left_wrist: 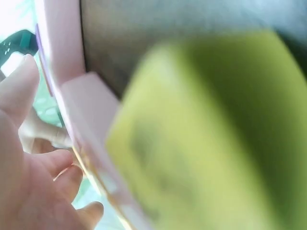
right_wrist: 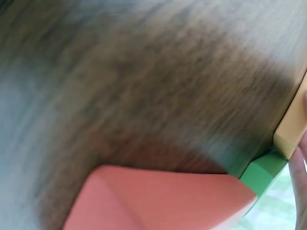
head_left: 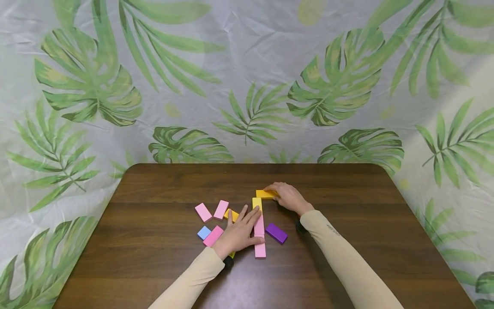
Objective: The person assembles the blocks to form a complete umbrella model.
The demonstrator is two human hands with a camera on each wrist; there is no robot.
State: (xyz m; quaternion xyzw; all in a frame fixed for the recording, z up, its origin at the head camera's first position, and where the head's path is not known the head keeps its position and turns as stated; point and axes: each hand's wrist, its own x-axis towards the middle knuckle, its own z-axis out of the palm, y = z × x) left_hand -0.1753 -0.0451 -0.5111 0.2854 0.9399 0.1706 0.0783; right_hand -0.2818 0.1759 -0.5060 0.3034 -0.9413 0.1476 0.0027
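Toward the table's middle, my left hand [head_left: 237,234] lies over a straight row of blocks with spread fingers. Its thumb touches a pale pink block [head_left: 260,252] at the near end, and its fingertips reach pink near the yellow block [head_left: 257,201] at the far end. At that far end, my right hand [head_left: 288,197] holds an orange block [head_left: 263,194] lying crosswise to the row. The right wrist view shows fingers against the orange block [right_wrist: 291,127], which adjoins a green block [right_wrist: 264,172] and a red block [right_wrist: 163,199]. A blurred yellow block [left_wrist: 192,143] fills the left wrist view.
Two pink blocks [head_left: 203,212], a darker pink block [head_left: 213,236], a blue block [head_left: 204,232] and another orange block [head_left: 230,214] lie left of the row. A purple block [head_left: 276,233] lies to its right. Behind the brown table [head_left: 162,274] hangs a leaf-patterned cloth [head_left: 251,51].
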